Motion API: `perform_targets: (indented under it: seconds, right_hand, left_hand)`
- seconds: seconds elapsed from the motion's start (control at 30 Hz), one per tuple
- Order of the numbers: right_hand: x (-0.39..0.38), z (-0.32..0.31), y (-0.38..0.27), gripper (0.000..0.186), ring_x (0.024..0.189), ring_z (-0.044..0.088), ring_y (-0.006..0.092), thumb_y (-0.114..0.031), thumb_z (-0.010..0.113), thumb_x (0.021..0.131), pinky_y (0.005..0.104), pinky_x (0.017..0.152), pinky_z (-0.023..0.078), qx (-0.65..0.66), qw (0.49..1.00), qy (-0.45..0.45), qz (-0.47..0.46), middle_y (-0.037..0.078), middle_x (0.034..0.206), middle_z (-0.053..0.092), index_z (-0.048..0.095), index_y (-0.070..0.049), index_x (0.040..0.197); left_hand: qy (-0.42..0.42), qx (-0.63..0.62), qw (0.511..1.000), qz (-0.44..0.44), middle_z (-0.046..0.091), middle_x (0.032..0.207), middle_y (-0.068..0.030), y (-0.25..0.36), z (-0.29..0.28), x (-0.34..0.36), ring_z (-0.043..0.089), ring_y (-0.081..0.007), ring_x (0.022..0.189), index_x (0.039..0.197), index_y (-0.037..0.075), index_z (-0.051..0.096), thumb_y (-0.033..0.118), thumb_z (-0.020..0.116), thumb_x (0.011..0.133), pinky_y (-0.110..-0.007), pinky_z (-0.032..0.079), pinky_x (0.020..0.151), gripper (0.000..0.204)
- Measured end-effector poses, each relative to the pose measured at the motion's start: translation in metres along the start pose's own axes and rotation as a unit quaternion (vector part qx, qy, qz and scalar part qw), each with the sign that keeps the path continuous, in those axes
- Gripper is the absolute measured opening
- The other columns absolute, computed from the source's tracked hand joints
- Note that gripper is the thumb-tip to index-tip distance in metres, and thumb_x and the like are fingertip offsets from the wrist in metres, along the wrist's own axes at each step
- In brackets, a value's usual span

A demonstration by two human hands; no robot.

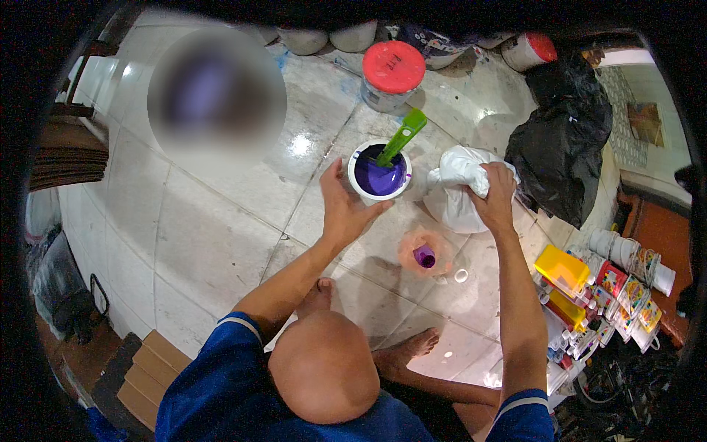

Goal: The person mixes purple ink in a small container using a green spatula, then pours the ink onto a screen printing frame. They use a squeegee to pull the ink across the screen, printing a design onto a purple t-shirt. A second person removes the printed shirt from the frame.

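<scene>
A round white tub holds thick purple paint, and a green spatula stands tilted in it, its handle up to the right. My left hand is wrapped round the tub's left and near side. Beside it, my right hand grips the top of a crumpled white bag; what is inside the bag does not show. Between my arms, a small see-through bottle with a purple mouth stands on the tiles. Close to it lies a white ring.
Beyond the tub stands a pail with a red lid. More pails line the back. A black plastic bag slumps at right, above a heap of bottles and packets. Cardboard lies at lower left. One upper-left patch is blurred.
</scene>
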State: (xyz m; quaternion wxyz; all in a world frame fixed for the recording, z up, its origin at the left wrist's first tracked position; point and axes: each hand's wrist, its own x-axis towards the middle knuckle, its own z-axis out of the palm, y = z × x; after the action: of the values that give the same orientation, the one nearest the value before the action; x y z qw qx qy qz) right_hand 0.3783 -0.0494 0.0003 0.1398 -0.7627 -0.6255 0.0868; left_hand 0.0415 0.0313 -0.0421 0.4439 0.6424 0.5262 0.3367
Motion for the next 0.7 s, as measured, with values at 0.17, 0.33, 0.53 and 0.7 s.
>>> perform_targets:
  seconds: [0.17, 0.33, 0.53, 0.7]
  right_hand:
    - [0.004, 0.005, 0.005, 0.071, 0.131, 0.056, 0.0417, -0.029, 0.092, 0.079, 0.0531, 0.113, 0.039, 0.03, 0.995, 0.046, -0.088, 0.017, 0.141, 0.061, 0.056, -0.005, 0.135]
    - [0.005, 0.005, 0.013, 0.073, 0.132, 0.058, 0.0432, -0.021, 0.092, 0.078, 0.0531, 0.11, 0.044, 0.046, 0.998, -0.014, -0.038, 0.02, 0.142, 0.062, 0.052, -0.004, 0.136]
    - [-0.001, 0.004, 0.024, 0.064, 0.123, 0.065, 0.0471, -0.011, 0.088, 0.081, 0.0508, 0.101, 0.052, 0.071, 0.996, -0.02, -0.053, 0.023, 0.138, 0.065, 0.052, -0.004, 0.134]
    - [0.002, -0.008, 0.016, 0.068, 0.115, 0.07, 0.0468, -0.014, 0.087, 0.084, 0.052, 0.093, 0.056, 0.075, 0.995, -0.064, 0.02, 0.024, 0.123, 0.073, 0.051, -0.007, 0.141]
  left_hand:
    - [-0.013, 0.041, 0.999, -0.033, 0.05, 0.116, -0.0167, 0.012, -0.021, -0.046, 0.053, -0.0338, 0.112, 0.134, -0.003, 0.049, 0.028, 0.095, 0.077, -0.043, 0.045, 0.106, 0.079]
    - [-0.226, -0.044, 0.948, 0.22, 0.055, 0.143, -0.0231, 0.051, -0.002, -0.029, 0.055, -0.0428, 0.131, 0.141, 0.001, 0.054, 0.017, 0.087, 0.082, -0.048, 0.047, 0.111, 0.069]
    - [-0.26, -0.016, 0.944, 0.201, 0.041, 0.161, -0.0279, 0.091, 0.057, -0.008, 0.043, -0.0474, 0.148, 0.157, -0.003, 0.037, 0.019, 0.083, 0.087, -0.049, 0.038, 0.125, 0.086]
    - [-0.278, -0.014, 0.951, 0.132, 0.033, 0.166, -0.0308, 0.084, 0.071, -0.018, 0.036, -0.0477, 0.154, 0.162, -0.006, 0.029, 0.02, 0.082, 0.089, -0.048, 0.037, 0.127, 0.094]
